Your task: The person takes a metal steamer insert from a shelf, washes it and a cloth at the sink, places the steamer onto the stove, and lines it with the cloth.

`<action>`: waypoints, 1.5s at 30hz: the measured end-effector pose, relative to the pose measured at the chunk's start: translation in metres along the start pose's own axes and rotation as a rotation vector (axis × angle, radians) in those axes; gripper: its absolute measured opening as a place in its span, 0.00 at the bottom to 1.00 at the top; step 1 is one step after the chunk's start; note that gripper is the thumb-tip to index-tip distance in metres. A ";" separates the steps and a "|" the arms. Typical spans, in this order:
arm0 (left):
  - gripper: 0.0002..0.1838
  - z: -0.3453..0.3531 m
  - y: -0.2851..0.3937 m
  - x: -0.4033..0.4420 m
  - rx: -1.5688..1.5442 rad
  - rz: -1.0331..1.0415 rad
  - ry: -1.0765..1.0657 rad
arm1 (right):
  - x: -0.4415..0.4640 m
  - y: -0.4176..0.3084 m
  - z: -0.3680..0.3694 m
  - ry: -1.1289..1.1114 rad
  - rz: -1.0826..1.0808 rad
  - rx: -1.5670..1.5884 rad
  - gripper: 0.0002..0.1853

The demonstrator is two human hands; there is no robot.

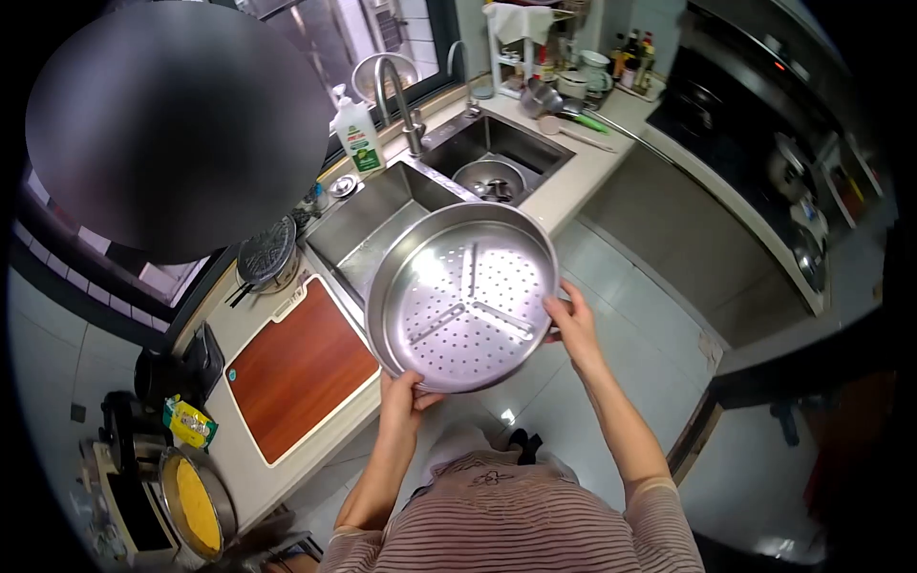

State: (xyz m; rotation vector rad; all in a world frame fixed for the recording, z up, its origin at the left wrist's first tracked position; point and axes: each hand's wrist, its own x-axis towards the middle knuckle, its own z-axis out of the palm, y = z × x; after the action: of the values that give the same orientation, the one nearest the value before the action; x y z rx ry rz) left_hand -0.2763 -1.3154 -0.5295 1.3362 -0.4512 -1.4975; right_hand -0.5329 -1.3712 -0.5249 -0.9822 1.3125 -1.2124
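Observation:
A round metal steamer tray (444,349) with a perforated bottom and three raised ribs is held up in front of me, tilted so its inside faces the camera. My left hand (406,396) grips its rim at the lower left, thumb over the edge. At the right side, my right hand (571,325) has its fingers curled around the wall. The tray hangs over the floor and the near edge of the double sink (382,210), hiding part of the left basin.
A reddish cutting board (301,368) lies on the counter left of the tray. A metal bowl (489,176) sits in the right basin; a faucet (387,86) and soap bottle (358,134) stand behind. At lower left is a pan with yellow contents (196,501). A dark round blur covers the upper left.

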 end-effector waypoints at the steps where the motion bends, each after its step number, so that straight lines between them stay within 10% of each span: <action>1: 0.31 -0.002 0.006 0.011 -0.025 -0.003 0.055 | 0.026 0.001 0.011 -0.047 0.013 -0.022 0.36; 10: 0.37 -0.011 0.056 0.143 -0.103 0.136 0.203 | 0.221 0.054 0.098 -0.230 0.061 -0.311 0.27; 24: 0.42 -0.032 0.001 0.297 -0.300 -0.110 0.588 | 0.586 0.021 0.229 -0.071 -0.536 -0.451 0.30; 28: 0.42 -0.067 -0.055 0.333 -0.324 -0.127 0.691 | 0.630 0.004 0.244 -0.322 -0.338 -0.648 0.22; 32: 0.34 -0.094 -0.067 0.350 -0.017 -0.179 0.802 | 0.659 0.024 0.245 -0.261 -0.230 -0.544 0.24; 35: 0.28 -0.048 -0.051 0.370 0.511 0.314 1.286 | 0.654 0.026 0.224 -0.353 -0.367 -0.370 0.22; 40: 0.02 0.059 0.034 0.431 -0.549 0.128 0.705 | 0.631 -0.105 0.052 0.042 -0.278 0.267 0.15; 42: 0.03 0.064 0.037 0.459 -0.679 0.110 0.337 | 0.703 -0.134 -0.037 -0.183 -0.459 0.343 0.16; 45: 0.11 0.075 0.056 0.484 -0.947 0.070 0.521 | 0.745 -0.204 -0.063 0.041 -0.287 0.356 0.16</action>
State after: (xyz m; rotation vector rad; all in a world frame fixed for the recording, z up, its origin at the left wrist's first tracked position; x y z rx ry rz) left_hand -0.2449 -1.7762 -0.7029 0.8544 0.4997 -1.0097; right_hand -0.6971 -2.1245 -0.4457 -0.9067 0.9596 -1.6275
